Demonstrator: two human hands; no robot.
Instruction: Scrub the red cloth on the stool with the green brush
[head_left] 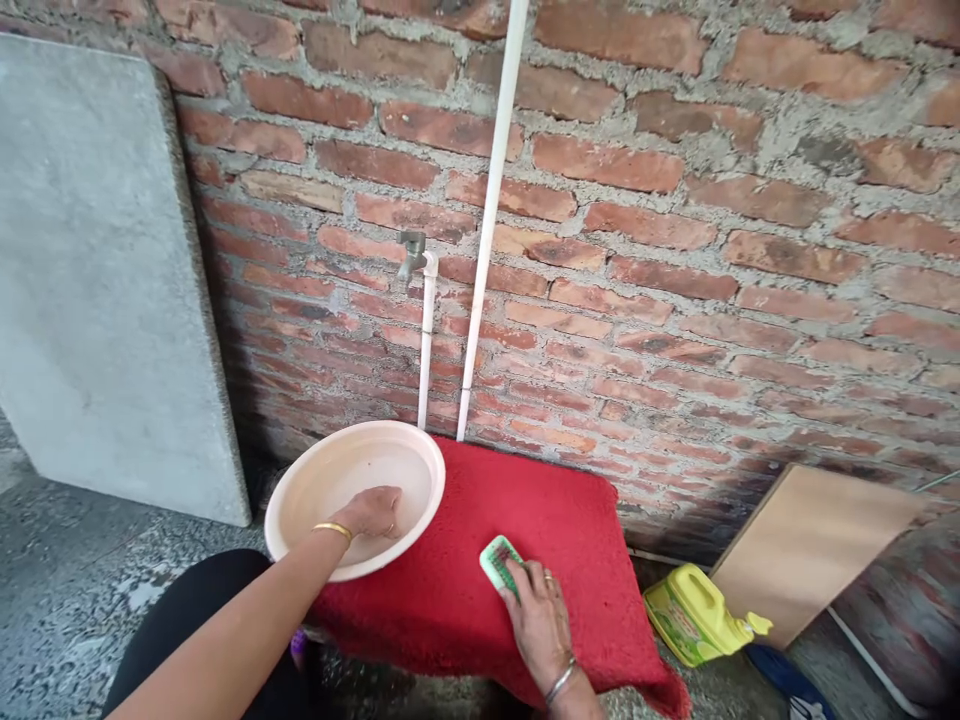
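My left hand (375, 511), a yellow bangle at its wrist, reaches down into a pale round plastic basin (285, 500) with water in it. Its fingers are curled together, and whatever they might hold is hidden. To the right, my right hand (538, 610) has its fingers closed over the near end of a small green and white scrub brush (498, 560). The brush is on a red, fuzzy cloth (577, 530) spread over a low, bench-like surface. The basin stands at the left end of this cloth.
A tap (411, 255) on a white pipe rises behind the basin, beside a taller white pipe (491, 210) along the brick wall (637, 230). A grey slab (97, 270) leans at left. At right are a yellow jug (694, 615) and a tan board (817, 545).
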